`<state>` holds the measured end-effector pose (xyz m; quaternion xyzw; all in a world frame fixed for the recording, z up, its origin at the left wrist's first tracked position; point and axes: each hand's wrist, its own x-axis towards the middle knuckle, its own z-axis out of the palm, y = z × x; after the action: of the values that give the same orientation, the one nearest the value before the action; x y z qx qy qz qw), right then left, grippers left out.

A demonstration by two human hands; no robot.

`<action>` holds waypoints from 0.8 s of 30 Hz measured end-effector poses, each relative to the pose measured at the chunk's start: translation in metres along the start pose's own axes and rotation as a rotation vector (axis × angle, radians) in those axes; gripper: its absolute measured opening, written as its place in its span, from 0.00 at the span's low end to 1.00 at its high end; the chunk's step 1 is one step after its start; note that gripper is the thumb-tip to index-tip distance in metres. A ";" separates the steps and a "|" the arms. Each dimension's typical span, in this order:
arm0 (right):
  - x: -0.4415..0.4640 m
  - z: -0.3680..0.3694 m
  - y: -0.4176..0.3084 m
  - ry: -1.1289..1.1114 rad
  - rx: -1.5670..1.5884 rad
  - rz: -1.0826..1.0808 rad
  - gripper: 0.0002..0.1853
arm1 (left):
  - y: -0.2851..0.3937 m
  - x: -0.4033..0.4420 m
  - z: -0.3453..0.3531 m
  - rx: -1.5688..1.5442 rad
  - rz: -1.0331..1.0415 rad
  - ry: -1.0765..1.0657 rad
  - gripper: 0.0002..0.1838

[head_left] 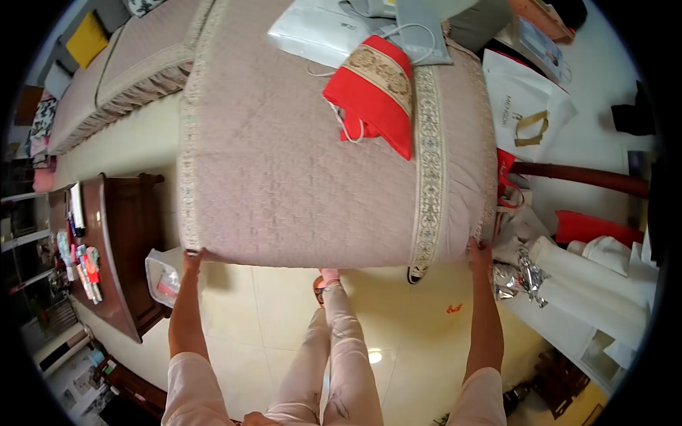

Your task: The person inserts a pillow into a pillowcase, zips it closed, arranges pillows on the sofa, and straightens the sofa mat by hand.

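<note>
A pinkish quilted sofa cover (284, 177) with patterned lace-like trim spreads over the seat in front of me. At its near left corner, my left hand (192, 258) is closed on the trimmed edge. My right hand (479, 250) grips the near right corner, its fingers partly hidden by the fabric. Both arms are stretched wide apart. On top of the cover lies a red drawstring pouch (380, 92) with a gold patterned band. Behind the pouch rest a white plastic package (320, 32) and a grey bag (424, 32).
To the left stand a brown wooden table (117, 248) with pens and a clear plastic bin (162, 278). A white paper bag (526, 103), a red cloth (597, 227) and crumpled silver foil (529, 273) crowd the right. A shoe (417, 275) pokes out below the cover.
</note>
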<state>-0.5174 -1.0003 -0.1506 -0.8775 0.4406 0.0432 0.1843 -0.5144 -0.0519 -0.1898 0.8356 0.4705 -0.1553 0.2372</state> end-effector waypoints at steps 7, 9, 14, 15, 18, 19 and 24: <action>0.014 -0.007 0.004 -0.350 0.693 0.034 0.12 | -0.010 0.025 0.013 -0.066 0.327 0.359 0.40; 0.023 -0.004 0.005 -0.411 0.783 0.016 0.09 | -0.006 0.034 -0.009 -0.184 0.134 0.131 0.40; 0.031 0.017 0.018 -0.151 0.583 -0.312 0.09 | 0.028 -0.007 -0.051 -0.043 0.104 -0.062 0.21; 0.019 -0.015 -0.002 -0.013 0.382 -0.516 0.10 | 0.011 0.000 -0.056 -0.044 0.152 -0.097 0.18; 0.004 -0.065 -0.037 -0.069 0.389 -0.314 0.14 | 0.002 -0.010 -0.068 -0.151 0.178 -0.196 0.14; 0.008 -0.060 -0.031 -0.047 0.306 -0.346 0.15 | 0.002 -0.020 -0.072 -0.200 0.164 -0.222 0.14; 0.020 -0.035 -0.027 -0.014 0.146 -0.423 0.18 | -0.024 0.011 -0.036 0.070 0.216 -0.106 0.18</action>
<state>-0.4870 -1.0134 -0.1151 -0.9344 0.2472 -0.0226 0.2554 -0.5278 -0.0139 -0.1709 0.8797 0.3588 -0.1892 0.2480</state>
